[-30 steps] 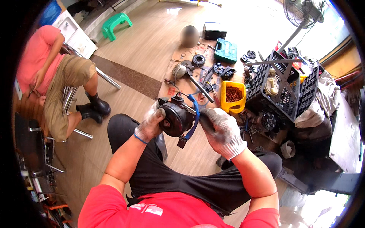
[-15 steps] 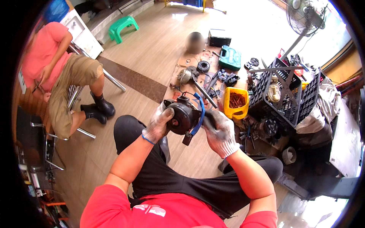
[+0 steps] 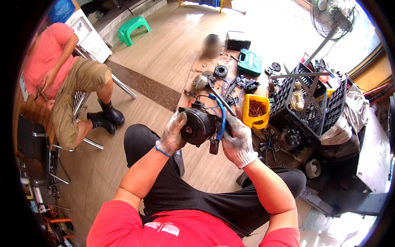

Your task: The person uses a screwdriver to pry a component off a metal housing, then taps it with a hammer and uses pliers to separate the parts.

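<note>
A round black electric motor is held up between my two gloved hands, above my spread knees. A blue-sleeved cable arches off its top and hangs down the right side, ending in a dark connector plug. Gripping the motor's left rim is my left hand, thumb on the front face. My right hand closes on the motor's right side behind the cable; its fingertips are partly hidden there. Both white work gloves are stained grey.
Motor parts and tools lie on a cardboard sheet ahead, beside a yellow cut-open container of rusty screws and a teal case. Black crates stand right, below a fan. A seated person is at left; a green stool stands beyond.
The motor has turned slightly in my hands, showing more of its side. The cable and plug have swung a little to the right.
</note>
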Demonstrator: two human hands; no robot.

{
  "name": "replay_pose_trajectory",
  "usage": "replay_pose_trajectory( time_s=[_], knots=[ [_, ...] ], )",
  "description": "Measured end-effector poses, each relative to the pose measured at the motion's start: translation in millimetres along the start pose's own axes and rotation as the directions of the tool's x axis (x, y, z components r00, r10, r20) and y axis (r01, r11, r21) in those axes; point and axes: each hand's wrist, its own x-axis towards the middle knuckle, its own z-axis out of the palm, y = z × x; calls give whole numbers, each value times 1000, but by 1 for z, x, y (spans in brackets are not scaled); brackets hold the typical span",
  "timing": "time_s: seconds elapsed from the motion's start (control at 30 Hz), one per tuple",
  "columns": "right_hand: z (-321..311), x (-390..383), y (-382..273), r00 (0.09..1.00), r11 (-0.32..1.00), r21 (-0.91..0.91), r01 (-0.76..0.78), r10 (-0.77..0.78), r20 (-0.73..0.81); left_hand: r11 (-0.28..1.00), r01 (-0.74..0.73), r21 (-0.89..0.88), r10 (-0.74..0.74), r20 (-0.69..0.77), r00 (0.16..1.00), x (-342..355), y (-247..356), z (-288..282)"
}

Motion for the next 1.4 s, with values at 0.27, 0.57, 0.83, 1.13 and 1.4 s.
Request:
replay_pose_trajectory(
  time_s=[0.27,0.57,0.83,1.13,1.4],
  knots=[
    [15,-1,6,994,996,76,-41,48,-102,998,-67,-20,67,-9,998,0,-6,2],
    [29,-2,14,979,981,160,-107,132,-158,996,-88,21,90,-72,993,-2,-7,6],
    [27,-16,7,964,910,346,-230,262,-50,1000,-10,16,11,-14,1000,-11,8,-14],
    [32,-16,17,975,953,214,-216,223,-9,987,28,156,16,-275,961,-7,-8,3],
    [48,-14,38,954,915,279,-290,300,5,974,-1,225,68,-289,955,-1,-16,-8]
  ],
)
